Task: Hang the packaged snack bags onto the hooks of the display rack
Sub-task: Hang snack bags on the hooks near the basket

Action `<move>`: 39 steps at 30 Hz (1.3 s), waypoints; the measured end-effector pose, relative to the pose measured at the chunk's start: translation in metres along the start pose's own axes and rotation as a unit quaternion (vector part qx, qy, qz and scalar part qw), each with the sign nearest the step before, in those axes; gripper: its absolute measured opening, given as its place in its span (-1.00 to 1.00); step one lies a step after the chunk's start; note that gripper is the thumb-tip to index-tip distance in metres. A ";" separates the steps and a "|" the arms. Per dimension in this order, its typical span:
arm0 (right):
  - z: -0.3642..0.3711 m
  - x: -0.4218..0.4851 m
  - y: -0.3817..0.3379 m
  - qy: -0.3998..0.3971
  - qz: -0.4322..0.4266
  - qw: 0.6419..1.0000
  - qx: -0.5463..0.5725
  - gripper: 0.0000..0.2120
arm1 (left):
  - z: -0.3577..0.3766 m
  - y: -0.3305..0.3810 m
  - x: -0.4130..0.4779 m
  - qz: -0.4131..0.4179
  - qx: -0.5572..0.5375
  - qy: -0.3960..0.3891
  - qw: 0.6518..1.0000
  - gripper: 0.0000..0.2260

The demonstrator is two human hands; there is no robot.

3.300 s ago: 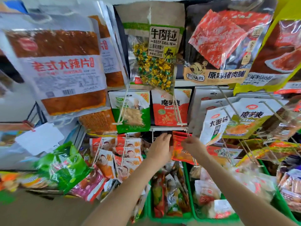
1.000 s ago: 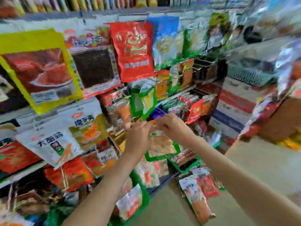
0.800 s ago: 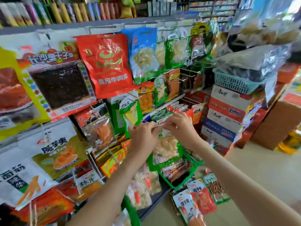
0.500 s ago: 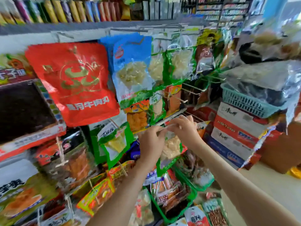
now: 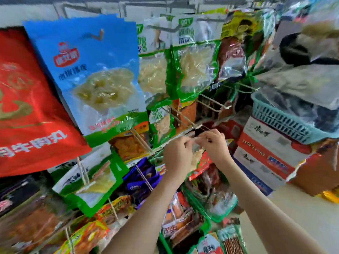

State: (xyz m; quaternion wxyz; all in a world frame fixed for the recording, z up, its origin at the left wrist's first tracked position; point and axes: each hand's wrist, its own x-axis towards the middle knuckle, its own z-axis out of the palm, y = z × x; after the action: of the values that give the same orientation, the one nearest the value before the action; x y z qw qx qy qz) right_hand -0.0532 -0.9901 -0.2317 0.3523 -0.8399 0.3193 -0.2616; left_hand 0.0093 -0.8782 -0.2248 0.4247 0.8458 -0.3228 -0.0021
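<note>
left hand (image 5: 177,155) and right hand (image 5: 216,145) are each pinching the top edge of one small pale bag (image 5: 196,156), holding it up just at the tip of a white hook (image 5: 185,119), mid rack (image 5: 91,8). the bag is hanging down between the wrists. cannot tell if the prong is passing through its hole yet. many bags are hanging already, such as the blue bag (image 5: 95,74). loose packs (image 5: 209,242) are lying below beside a green crate (image 5: 216,219). judging: this hang is not yet finishing, and more is waiting.
</note>
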 end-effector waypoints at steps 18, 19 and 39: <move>0.007 0.059 0.011 -0.039 -0.007 0.993 0.108 -0.54 | 0.025 -0.006 0.048 0.002 0.020 0.059 0.998 -0.81; 0.006 0.062 0.012 -0.042 -0.011 0.993 0.105 -0.53 | 0.026 -0.006 0.049 0.008 0.016 0.068 0.998 -0.83; -0.002 0.085 0.023 -0.171 -0.074 0.974 0.131 -0.77 | 0.033 -0.020 0.046 0.095 0.059 0.131 0.985 -0.91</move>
State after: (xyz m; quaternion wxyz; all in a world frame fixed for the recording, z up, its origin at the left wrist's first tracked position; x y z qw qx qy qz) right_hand -0.0064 -1.0643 -0.2295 0.4882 -0.8400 0.1548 -0.1789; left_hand 0.0474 -0.9185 -0.2473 0.4106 0.8280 -0.3429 0.1683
